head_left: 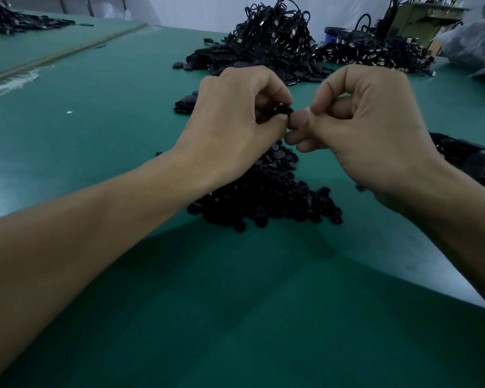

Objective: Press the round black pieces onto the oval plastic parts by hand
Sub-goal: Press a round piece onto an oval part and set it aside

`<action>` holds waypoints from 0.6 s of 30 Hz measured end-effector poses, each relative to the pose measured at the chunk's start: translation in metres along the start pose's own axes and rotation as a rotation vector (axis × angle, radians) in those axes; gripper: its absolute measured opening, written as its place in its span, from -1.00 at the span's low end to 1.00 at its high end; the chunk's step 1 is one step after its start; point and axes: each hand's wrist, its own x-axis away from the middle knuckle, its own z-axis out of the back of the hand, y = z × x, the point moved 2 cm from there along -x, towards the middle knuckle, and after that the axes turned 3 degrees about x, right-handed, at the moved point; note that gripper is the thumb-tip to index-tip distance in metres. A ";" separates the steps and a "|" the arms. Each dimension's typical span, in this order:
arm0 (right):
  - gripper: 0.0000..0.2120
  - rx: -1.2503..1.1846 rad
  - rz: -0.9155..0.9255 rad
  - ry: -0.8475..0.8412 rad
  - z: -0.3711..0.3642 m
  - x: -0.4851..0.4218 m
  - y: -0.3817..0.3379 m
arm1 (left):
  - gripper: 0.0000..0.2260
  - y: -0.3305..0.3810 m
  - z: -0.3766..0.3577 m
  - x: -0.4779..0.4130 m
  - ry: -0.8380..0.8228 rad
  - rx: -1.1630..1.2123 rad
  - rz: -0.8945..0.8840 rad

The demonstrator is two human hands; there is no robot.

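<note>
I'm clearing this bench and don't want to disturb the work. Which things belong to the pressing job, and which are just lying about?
In the job: left hand, right hand, black part pinched between them, heap of round pieces, oval parts.
Lying about: cable heap, second cable heap, plastic bag, far dark heap.

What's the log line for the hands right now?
left hand: pinches black part | right hand: curled, fingertips at it | pile of round pieces: on green table, near hands
</note>
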 end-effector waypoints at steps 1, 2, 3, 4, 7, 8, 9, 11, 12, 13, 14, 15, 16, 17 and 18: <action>-0.76 -0.014 0.002 -0.026 0.000 0.000 0.000 | -0.91 -0.002 0.000 0.000 0.000 -0.005 0.006; -0.77 -0.018 0.002 -0.052 0.000 0.000 0.000 | -0.90 -0.004 0.000 0.000 -0.004 -0.008 0.014; -0.79 -0.012 0.001 -0.073 0.000 0.000 0.000 | -0.90 -0.005 0.000 0.000 -0.010 -0.005 0.026; -0.80 0.005 0.000 -0.081 0.001 0.000 0.001 | -0.90 -0.007 0.000 -0.001 -0.020 0.009 0.043; -0.85 0.126 0.030 -0.016 0.006 -0.003 0.007 | -0.89 -0.007 -0.002 -0.002 -0.075 0.108 0.093; -0.87 0.160 0.038 -0.006 0.007 -0.003 0.009 | -0.88 -0.007 -0.002 -0.002 -0.092 0.154 0.111; -0.86 0.177 0.039 -0.009 0.008 -0.004 0.011 | -0.86 -0.006 -0.002 -0.002 -0.105 0.198 0.130; -0.88 0.151 0.025 -0.043 0.008 -0.004 0.014 | -0.83 -0.006 -0.002 -0.002 -0.129 0.280 0.170; -0.89 0.123 0.014 -0.063 0.008 -0.004 0.015 | -0.82 -0.006 -0.001 -0.002 -0.141 0.316 0.192; -0.90 0.098 0.004 -0.077 0.008 -0.004 0.015 | -0.82 -0.007 -0.001 -0.002 -0.150 0.346 0.213; -0.91 0.078 -0.002 -0.085 0.008 -0.004 0.016 | -0.83 -0.007 0.000 -0.002 -0.153 0.370 0.230; -0.94 0.067 -0.004 -0.087 0.008 -0.004 0.016 | -0.84 -0.007 0.000 -0.002 -0.152 0.388 0.243; -0.96 0.062 -0.003 -0.085 0.009 -0.004 0.016 | -0.85 -0.007 0.000 -0.002 -0.149 0.402 0.251; -0.96 0.060 -0.001 -0.082 0.009 -0.004 0.015 | -0.86 -0.008 0.001 -0.002 -0.144 0.416 0.257; -0.96 0.061 0.000 -0.080 0.009 -0.004 0.015 | -0.87 -0.008 0.000 -0.001 -0.139 0.431 0.264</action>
